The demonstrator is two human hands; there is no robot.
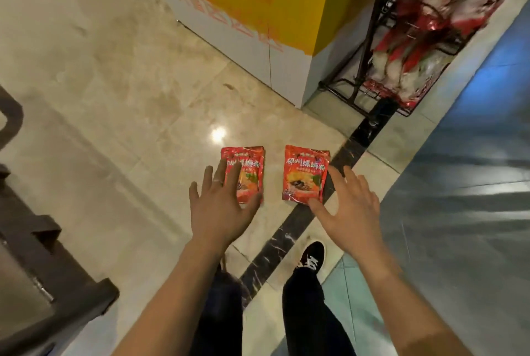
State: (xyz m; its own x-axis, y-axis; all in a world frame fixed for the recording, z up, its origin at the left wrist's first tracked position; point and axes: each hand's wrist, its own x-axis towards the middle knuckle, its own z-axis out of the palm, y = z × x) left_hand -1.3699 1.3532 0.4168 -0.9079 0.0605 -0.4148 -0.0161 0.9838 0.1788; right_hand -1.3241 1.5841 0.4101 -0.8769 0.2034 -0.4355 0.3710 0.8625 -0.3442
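Note:
Two red food packets lie flat on the beige tiled floor, side by side. My left hand (218, 203) is spread open over the lower left part of the left packet (249, 172), fingers straight, a ring on one finger. The right packet (305, 173) lies by a dark floor strip. My right hand (348, 206) is spread open at its right edge, thumb near the packet's lower corner. Whether either hand touches its packet I cannot tell.
A yellow and white display box (258, 11) stands ahead. A black wire rack (370, 48) with red and white bagged goods stands to its right. Dark furniture (34, 255) fills the lower left. My shoe (311, 256) stands on the dark floor strip (289, 229).

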